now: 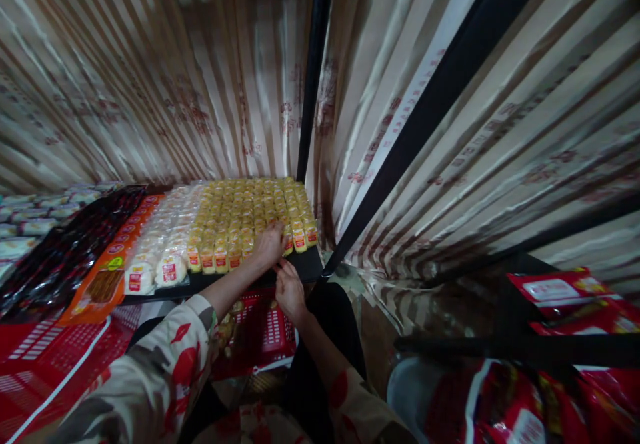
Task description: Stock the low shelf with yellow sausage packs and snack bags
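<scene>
Dark counter (312,264) carries, at its right end, a block of yellow packets (235,221): likely light, soft, slick-wrapped and crushable, best taken gently by the sides; rows run lengthwise from the counter's front edge toward its back, labelled faces frontward. Left hand (271,244) lies over packets near that front edge, right hand (291,291) at the edge itself; fingers of both bent, cannot tell whether they pinch anything.

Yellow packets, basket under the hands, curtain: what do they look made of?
Yellow packets: probably thin, glossy plastic film, judging by the sheen. Basket: likely smooth moulded red plastic, from its regular slots. Curtain: shiny, pleated cloth or plastic sheet; I cannot tell which.
</scene>
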Demonstrator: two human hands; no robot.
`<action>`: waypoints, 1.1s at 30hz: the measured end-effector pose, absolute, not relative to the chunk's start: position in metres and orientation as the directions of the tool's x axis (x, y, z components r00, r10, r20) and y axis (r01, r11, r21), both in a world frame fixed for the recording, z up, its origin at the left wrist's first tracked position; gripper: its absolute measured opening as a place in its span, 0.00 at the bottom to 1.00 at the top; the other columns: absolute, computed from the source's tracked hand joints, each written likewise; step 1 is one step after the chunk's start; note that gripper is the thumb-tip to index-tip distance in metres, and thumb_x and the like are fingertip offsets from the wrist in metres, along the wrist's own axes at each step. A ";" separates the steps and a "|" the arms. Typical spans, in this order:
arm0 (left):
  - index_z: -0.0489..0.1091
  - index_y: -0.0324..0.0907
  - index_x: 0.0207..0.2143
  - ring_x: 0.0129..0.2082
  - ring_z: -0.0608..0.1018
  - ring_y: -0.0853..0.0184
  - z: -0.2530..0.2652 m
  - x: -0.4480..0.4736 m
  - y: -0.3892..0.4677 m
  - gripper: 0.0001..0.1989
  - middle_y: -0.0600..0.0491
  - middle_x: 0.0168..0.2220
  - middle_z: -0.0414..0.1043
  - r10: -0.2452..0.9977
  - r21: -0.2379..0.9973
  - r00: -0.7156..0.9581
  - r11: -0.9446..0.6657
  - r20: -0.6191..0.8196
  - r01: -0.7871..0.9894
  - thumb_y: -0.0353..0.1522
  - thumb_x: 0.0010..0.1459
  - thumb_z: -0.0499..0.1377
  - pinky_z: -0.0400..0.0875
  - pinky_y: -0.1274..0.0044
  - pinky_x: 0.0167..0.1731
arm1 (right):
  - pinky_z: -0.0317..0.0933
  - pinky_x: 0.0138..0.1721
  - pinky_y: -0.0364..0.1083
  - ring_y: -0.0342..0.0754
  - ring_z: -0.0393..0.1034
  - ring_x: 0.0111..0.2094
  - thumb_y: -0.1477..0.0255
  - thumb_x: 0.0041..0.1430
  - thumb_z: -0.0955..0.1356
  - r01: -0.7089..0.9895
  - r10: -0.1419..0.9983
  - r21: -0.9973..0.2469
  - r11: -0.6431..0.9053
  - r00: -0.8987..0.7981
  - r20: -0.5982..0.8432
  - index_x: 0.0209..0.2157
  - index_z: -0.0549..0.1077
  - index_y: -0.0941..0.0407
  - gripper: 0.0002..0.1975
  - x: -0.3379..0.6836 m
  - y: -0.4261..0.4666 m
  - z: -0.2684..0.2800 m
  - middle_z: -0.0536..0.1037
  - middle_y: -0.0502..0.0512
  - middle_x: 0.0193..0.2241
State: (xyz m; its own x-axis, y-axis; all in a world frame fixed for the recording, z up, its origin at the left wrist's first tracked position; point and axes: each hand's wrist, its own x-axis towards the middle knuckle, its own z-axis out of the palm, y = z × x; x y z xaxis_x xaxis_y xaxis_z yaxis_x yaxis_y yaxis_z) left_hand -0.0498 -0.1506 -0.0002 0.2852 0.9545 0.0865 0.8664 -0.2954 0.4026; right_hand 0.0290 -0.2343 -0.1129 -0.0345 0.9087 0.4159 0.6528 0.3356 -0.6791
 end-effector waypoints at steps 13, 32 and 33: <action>0.63 0.39 0.48 0.41 0.75 0.63 -0.013 -0.045 -0.151 0.14 0.45 0.46 0.71 0.949 0.284 0.312 -0.313 0.050 0.906 0.32 0.60 0.51 0.68 0.74 0.39 | 0.59 0.54 0.53 0.50 0.60 0.52 0.83 0.52 0.57 0.673 0.848 -0.680 0.291 0.148 0.509 0.51 0.68 0.59 0.25 0.046 -0.230 -0.100 0.68 0.60 0.51; 0.53 0.40 0.57 0.53 0.69 0.64 -0.045 -0.073 -0.188 0.24 0.43 0.55 0.62 0.902 0.444 0.354 -0.431 0.248 0.786 0.21 0.57 0.44 0.68 0.72 0.48 | 0.59 0.55 0.54 0.52 0.55 0.57 0.84 0.50 0.57 0.778 0.869 -0.557 0.293 0.027 0.495 0.60 0.58 0.57 0.33 0.047 -0.225 -0.110 0.61 0.59 0.59; 0.53 0.40 0.57 0.54 0.68 0.64 -0.045 -0.074 -0.188 0.25 0.43 0.55 0.62 0.906 0.447 0.352 -0.423 0.237 0.788 0.21 0.56 0.44 0.68 0.72 0.49 | 0.59 0.55 0.54 0.52 0.55 0.57 0.84 0.50 0.57 0.779 0.868 -0.551 0.298 0.018 0.495 0.60 0.58 0.57 0.34 0.047 -0.225 -0.110 0.61 0.59 0.59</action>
State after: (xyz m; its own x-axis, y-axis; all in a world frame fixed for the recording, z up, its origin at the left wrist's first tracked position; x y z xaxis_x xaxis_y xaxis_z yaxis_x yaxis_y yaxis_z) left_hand -0.0743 -0.1876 -0.0455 0.3517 0.9056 0.2372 0.7881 -0.4232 0.4469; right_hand 0.0474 -0.2247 -0.1097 0.0182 0.8685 0.4954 0.7795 0.2979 -0.5510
